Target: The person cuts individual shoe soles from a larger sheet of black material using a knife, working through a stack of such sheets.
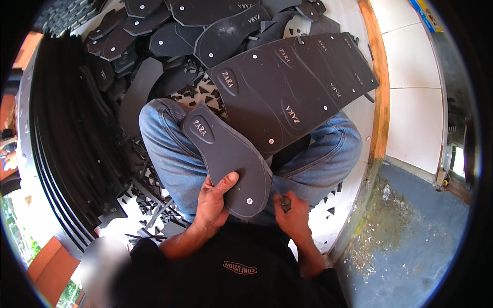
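My left hand (211, 205) grips a dark grey foam sandal sole (233, 154), thumb on top and fingers underneath. The sole lies tilted over my lap, its heel end toward my left knee and its wide end near my belly. In my right hand (294, 218) is a knife (284, 202), its dark handle inside my closed fingers. The thin blade meets the sole's right edge; how deep it sits I cannot tell. Beyond the sole, a large foam sheet (257, 110) marked with several sole outlines rests against my right knee.
Cut soles (226, 33) are heaped at the far side. Tall stacks of black foam sheets (77, 128) stand at the left. Small black offcuts (203, 92) litter the white floor around my legs. A wooden strip (381, 102) edges the floor at the right, beside white tiles (415, 118).
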`<state>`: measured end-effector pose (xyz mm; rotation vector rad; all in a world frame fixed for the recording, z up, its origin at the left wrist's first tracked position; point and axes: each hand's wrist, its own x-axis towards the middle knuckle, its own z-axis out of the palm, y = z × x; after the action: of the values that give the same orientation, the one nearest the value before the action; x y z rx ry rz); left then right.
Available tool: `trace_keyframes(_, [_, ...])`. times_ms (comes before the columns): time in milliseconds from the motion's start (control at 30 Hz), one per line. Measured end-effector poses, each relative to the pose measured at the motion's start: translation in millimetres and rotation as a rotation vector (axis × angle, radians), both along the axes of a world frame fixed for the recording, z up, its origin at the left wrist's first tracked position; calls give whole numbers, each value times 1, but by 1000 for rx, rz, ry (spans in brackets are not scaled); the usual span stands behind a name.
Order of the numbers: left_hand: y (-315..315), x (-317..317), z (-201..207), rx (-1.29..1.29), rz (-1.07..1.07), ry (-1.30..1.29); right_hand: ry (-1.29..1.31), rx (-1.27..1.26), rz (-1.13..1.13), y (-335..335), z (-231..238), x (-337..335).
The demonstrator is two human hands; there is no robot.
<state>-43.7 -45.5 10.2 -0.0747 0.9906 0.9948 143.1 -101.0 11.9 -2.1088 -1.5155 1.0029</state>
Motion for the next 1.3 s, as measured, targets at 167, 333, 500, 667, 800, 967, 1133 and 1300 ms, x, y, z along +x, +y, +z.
trace_keyframes(167, [-3,7,7,-21,42,-16,-46,34,17,-15,3,18])
trace_keyframes(333, [-8,10,10,18,36,-9,-62,-23,43,-27,4,23])
trace_keyframes(500, [-16,7,8,86,21,-9,-55,-106,13,-29,10,15])
trace_keyframes(667, [-26,6,0,119,-5,25,-112,-119,90,-26,10,16])
trace_keyframes(800, [-30,3,1,126,-26,-1,-82,-126,68,-13,13,8])
trace_keyframes(967, [-35,-1,3,145,-63,-2,-63,-39,148,9,10,1])
trace_keyframes(1133, [-41,-2,5,112,-36,-1,-29,-32,197,13,12,6])
trace_keyframes(1300, [-42,-3,13,139,-44,-39,-30,-200,144,-10,19,20])
